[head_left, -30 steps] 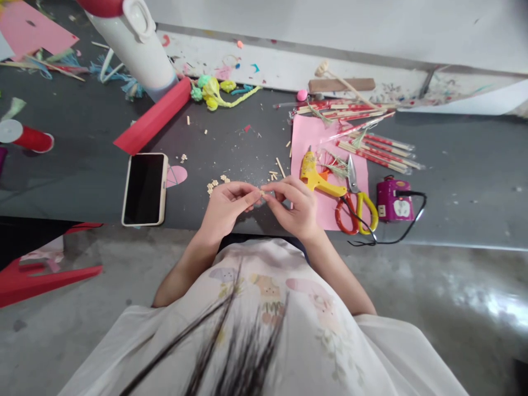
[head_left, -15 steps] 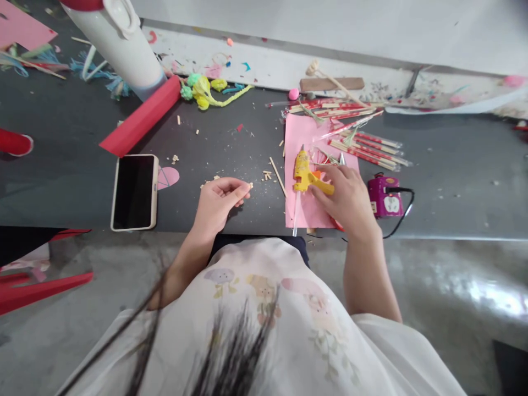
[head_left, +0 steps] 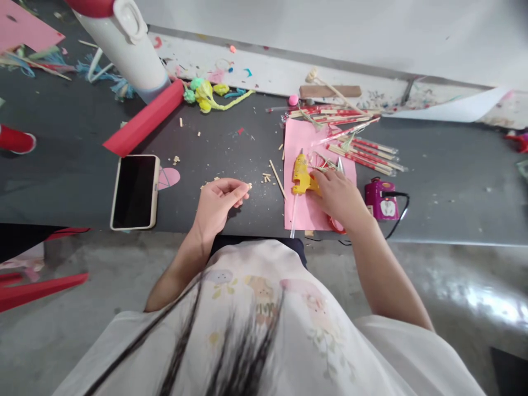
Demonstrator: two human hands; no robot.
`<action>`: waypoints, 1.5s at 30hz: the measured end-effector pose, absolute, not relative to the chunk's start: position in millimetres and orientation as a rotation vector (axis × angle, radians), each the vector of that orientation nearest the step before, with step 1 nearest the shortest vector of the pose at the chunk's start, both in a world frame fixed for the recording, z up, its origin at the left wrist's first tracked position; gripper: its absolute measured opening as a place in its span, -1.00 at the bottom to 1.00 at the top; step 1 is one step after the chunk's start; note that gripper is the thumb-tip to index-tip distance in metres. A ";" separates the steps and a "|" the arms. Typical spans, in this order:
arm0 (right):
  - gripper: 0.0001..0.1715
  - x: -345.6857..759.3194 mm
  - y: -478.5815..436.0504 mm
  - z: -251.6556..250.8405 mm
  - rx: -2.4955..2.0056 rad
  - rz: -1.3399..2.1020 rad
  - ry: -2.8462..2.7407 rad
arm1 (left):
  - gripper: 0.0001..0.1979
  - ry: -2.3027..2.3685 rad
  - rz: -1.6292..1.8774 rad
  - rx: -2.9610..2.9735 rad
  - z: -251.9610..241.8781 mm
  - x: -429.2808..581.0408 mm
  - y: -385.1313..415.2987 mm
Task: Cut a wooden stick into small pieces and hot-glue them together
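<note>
My left hand (head_left: 221, 204) is closed in a pinch above the dark table, holding a tiny pale wooden piece (head_left: 249, 186) at the fingertips. On the right, a yellow hot glue gun (head_left: 301, 171) lies over pink paper (head_left: 291, 137), its nozzle pointing away from me. A clear glue stick (head_left: 294, 214) sticks out of its back end. My right hand (head_left: 340, 198) is closed over the gun's handle and hides most of it. Under that hand, the red handle of what look like scissors (head_left: 337, 224) shows in part.
Red-wrapped wooden sticks (head_left: 367, 154) lie behind my right hand, and a purple box with a cord (head_left: 381, 199) stands to its right. Cut stick bits (head_left: 266, 177) and one thin stick (head_left: 277, 179) are between my hands. A phone (head_left: 135, 192), red folded paper (head_left: 144, 118) and a bottle (head_left: 127, 49) are left.
My right hand has moved slightly left and closed farther over the glue gun's handle. My left hand keeps its pinch in the same place. The view has shifted a little.
</note>
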State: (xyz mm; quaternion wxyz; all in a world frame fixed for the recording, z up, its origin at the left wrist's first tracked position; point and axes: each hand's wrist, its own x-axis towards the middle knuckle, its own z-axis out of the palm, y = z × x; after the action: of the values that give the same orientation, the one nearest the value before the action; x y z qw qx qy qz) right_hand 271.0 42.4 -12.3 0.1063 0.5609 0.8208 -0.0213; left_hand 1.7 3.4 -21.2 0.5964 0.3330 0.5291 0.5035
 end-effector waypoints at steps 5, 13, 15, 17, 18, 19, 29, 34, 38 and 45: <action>-0.48 271.1 42.0 -14.1 1.670 -0.076 2.392 | -0.84 1.199 1.177 0.758 -21.6 4.0 4.1; -0.48 270.4 46.0 -14.3 1.673 -0.128 2.387 | -0.85 1.157 1.204 0.723 -23.2 2.6 3.6; -0.48 269.7 45.9 -14.2 1.674 -0.128 2.382 | -0.85 1.160 1.209 0.728 -24.8 1.8 3.3; -0.51 268.9 45.5 -15.0 1.660 -0.111 2.385 | -0.85 1.159 1.211 0.732 -26.1 1.4 2.8; -0.54 268.7 45.3 -15.4 1.643 -0.096 2.389 | -0.85 1.155 1.213 0.731 -26.5 1.3 2.5; -0.56 268.8 44.8 -15.4 1.620 -0.081 2.397 | -0.85 1.149 1.215 0.730 -26.6 1.3 2.2; -0.45 303.2 27.3 -4.9 1.987 -0.469 2.616 | -0.85 1.126 1.230 0.688 -24.3 3.5 3.6; -0.58 304.4 9.4 -9.3 2.624 -0.888 2.304 | -0.84 1.117 1.218 0.674 -23.9 7.5 7.1; -0.65 285.9 -6.7 -9.0 2.787 -1.476 2.147 | -0.84 1.110 1.214 0.666 -21.2 11.1 9.7; -0.70 262.5 -31.9 -7.9 2.561 -2.018 2.161 | -0.83 1.135 1.171 0.676 -20.7 17.2 12.9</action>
State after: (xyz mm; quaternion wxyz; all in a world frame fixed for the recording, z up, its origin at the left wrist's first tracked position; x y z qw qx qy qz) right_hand 262.5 -31.9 -7.9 -0.3756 0.6067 0.5121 -0.4781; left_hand 17.2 12.9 -20.7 0.6350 0.2958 0.4966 0.5125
